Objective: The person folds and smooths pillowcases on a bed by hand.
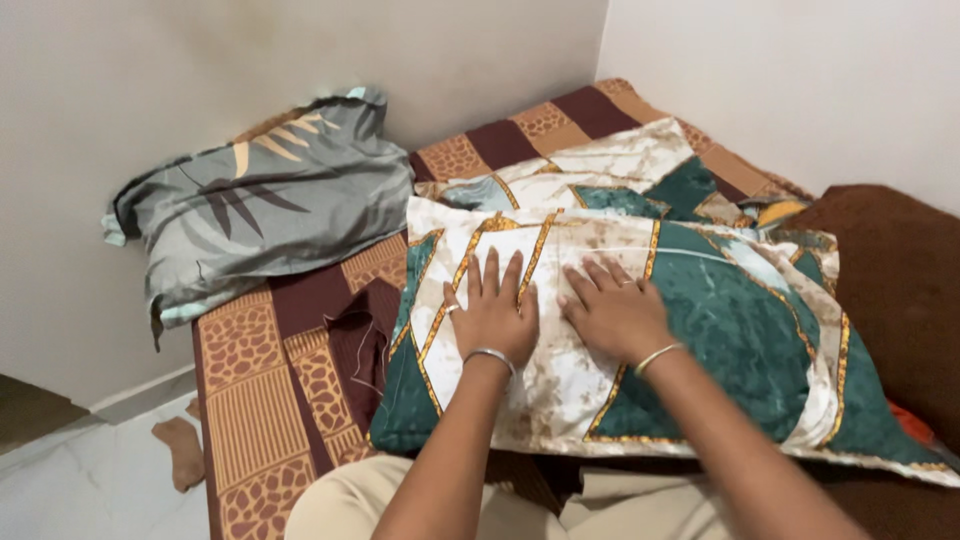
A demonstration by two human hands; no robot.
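Observation:
Both my hands lie flat, palms down, on a pillow (740, 330) in a green, white and gold marbled cover on the bed in front of me. My left hand (492, 310) rests on the pillow's left half, fingers spread, a ring and a silver bangle on it. My right hand (615, 308) lies just beside it, fingers apart and pointing left and away, with a thin bangle on the wrist. Neither hand grips anything. A second pillow (610, 175) in the same marbled cover lies behind the first, partly hidden by it.
A grey pillow (265, 205) with a leaf pattern leans against the left wall. The bed (255, 400) has a brown and orange patterned sheet. A brown blanket (895, 270) lies at the right. Pale tiled floor (90, 480) and a foot (183, 450) show at lower left.

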